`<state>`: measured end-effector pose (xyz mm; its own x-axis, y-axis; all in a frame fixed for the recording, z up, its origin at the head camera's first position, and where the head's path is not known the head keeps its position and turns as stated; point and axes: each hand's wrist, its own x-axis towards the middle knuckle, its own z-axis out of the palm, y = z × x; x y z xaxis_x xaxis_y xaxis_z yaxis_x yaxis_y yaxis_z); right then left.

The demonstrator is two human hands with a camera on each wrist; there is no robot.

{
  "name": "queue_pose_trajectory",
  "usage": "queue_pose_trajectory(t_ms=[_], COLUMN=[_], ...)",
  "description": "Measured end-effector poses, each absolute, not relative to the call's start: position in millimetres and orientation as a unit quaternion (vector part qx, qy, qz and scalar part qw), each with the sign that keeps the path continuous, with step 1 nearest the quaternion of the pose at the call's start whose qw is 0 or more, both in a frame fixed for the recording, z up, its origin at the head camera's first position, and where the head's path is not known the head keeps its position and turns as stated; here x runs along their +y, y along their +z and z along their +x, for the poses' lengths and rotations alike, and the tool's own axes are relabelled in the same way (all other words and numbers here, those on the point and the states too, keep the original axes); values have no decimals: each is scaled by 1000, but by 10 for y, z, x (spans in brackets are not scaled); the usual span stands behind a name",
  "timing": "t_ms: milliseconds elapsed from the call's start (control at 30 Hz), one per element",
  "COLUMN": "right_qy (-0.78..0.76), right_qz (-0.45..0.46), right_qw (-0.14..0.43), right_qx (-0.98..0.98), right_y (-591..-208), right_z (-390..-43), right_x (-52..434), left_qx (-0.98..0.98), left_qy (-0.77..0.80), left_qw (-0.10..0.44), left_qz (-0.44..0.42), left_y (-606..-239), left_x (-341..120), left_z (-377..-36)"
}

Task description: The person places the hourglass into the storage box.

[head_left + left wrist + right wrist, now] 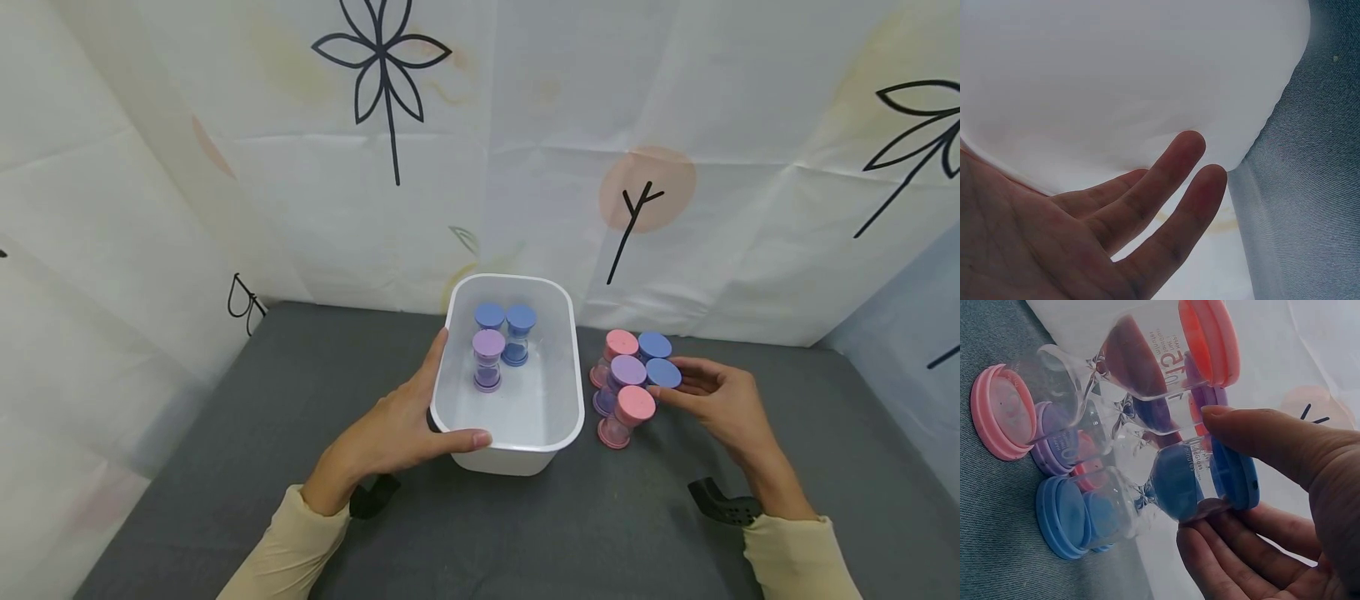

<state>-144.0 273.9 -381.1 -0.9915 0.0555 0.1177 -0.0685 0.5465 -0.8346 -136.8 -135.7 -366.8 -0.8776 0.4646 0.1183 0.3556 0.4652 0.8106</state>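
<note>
At the white plastic box, my left hand rests against the near left corner. Its thumb lies on the front rim; in the left wrist view its straight fingers lie by the outer wall. Inside the box stand two blue sand timers and one purple sand timer. My right hand pinches the top of a blue sand timer between thumb and fingers. That timer stands upright on the cloth, partly hidden in the head view, beside a pink sand timer.
Right of the box, the cluster also has a purple sand timer, a rear pink sand timer and a second blue sand timer. Dark grey cloth covers the table. A white patterned curtain hangs behind.
</note>
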Motion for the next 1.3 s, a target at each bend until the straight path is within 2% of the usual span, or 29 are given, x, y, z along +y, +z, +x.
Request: queue_pose_trajectory(t_ms=[567,767,1300], right_qy=[458,458,473], right_qz=[-16,-39,-84], right_qw=[73,71,112], right_qx=[-886,-885,-870], right_y=[-3784,-3691,-3410], right_z=[-1426,-1385,-1241], right_x=[2734,2739,2763], left_qx=[852,852,851], left_qy=[461,460,464], left_qw=[56,57,58], left_qz=[242,244,241], left_y=[-3668,-3671,-3673], left_x=[-1347,-1347,-1359], left_z=[-1382,-1386,-1374])
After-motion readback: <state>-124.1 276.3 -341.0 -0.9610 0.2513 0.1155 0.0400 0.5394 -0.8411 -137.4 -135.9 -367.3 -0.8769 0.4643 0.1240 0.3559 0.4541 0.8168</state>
